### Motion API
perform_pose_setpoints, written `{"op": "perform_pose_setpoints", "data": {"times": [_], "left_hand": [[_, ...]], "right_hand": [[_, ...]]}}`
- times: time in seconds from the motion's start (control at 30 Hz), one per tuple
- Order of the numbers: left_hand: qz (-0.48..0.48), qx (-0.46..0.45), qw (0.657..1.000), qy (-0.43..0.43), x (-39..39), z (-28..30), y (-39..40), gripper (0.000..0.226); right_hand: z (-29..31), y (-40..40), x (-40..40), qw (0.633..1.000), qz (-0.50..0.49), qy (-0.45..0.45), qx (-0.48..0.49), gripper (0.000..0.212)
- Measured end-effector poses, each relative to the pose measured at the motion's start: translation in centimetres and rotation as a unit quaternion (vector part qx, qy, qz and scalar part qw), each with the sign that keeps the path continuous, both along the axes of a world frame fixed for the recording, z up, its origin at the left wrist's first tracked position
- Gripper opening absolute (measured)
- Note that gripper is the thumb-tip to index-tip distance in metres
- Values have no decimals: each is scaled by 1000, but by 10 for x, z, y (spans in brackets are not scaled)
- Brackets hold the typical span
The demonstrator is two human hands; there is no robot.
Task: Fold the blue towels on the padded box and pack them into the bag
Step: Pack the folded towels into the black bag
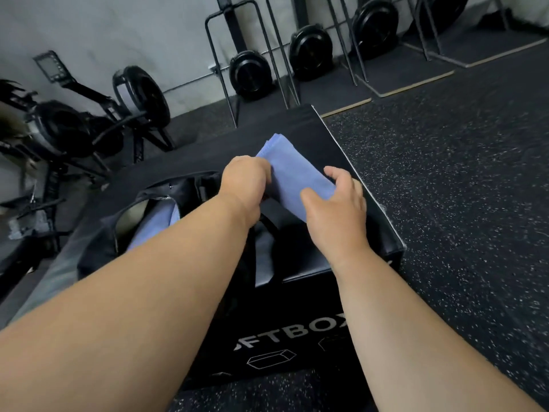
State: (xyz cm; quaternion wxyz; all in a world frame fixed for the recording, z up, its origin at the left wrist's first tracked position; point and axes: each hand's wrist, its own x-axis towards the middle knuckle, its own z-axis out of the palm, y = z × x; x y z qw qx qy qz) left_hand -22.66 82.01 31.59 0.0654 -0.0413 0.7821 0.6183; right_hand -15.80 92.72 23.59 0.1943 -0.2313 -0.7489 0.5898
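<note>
A folded blue towel (292, 168) lies on top of the black padded box (341, 138). My left hand (245, 178) grips its left edge with curled fingers. My right hand (337, 205) holds the near right corner, thumb on top of the cloth and fingers round its far edge. A black bag (190, 188) sits open on the box's left part, with another blue towel (157, 224) inside it. My left forearm hides part of the bag's opening.
Speckled black rubber floor (460, 173) spreads to the right of the box. Black exercise machines (74, 129) stand at the left. Weight plates (251, 74) on metal racks line the far wall.
</note>
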Motion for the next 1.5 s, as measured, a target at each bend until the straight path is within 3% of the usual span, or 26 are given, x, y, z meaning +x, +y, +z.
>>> {"op": "perform_pose_setpoints", "data": {"times": [0.07, 0.13, 0.3, 0.37, 0.43, 0.5, 0.6, 0.8, 0.97, 1.03, 1.13, 1.2, 1.23, 1.27, 1.37, 1.5], "left_hand": [[-23, 15, 999, 20, 18, 9, -10, 24], [-37, 27, 998, 41, 38, 19, -28, 28], [-60, 74, 994, 59, 65, 41, -74, 59], [-80, 92, 992, 39, 74, 50, -95, 67], [-105, 97, 989, 30, 82, 55, -115, 73], [-123, 108, 986, 21, 87, 63, -134, 84], [-163, 100, 981, 31, 94, 69, -156, 64], [-90, 107, 990, 30, 106, 62, -199, 47], [-64, 69, 995, -15, 121, 39, -221, 23], [-45, 68, 996, -20, 121, 27, -227, 23], [-3, 53, 999, 1, 112, 16, -241, 18], [33, 42, 998, 19, 101, 10, -252, 12], [53, 29, 998, 27, 94, 6, -257, 14], [69, 10, 997, 33, 91, 5, -261, 21], [85, -26, 995, 39, 81, -2, -265, 46], [46, -16, 999, 13, 72, -8, -257, 53]], "right_hand": [[4, -4, 7, 999, 30, -9, 34, 68], [11, -8, 14, 996, 90, 17, 6, 71], [29, -36, 38, 954, 251, 119, -115, 43], [33, -52, 46, 948, 270, 137, -99, 53], [38, -65, 54, 931, 310, 161, -104, 76], [43, -74, 58, 907, 358, 172, -136, 81], [53, -87, 65, 899, 379, 153, -158, 62], [62, -127, 67, 927, 342, 116, -100, 25], [64, -160, 70, 919, 347, 122, -143, 24], [61, -164, 66, 927, 346, 110, -91, 18], [54, -156, 58, 930, 333, 74, 134, 28], [50, -147, 57, 867, 320, 67, 376, 38], [47, -145, 55, 822, 323, 66, 464, 41], [47, -143, 55, 806, 328, 50, 490, 48], [48, -137, 52, 861, 345, 48, 370, 64], [53, -135, 55, 865, 398, 140, 270, 43]]}}
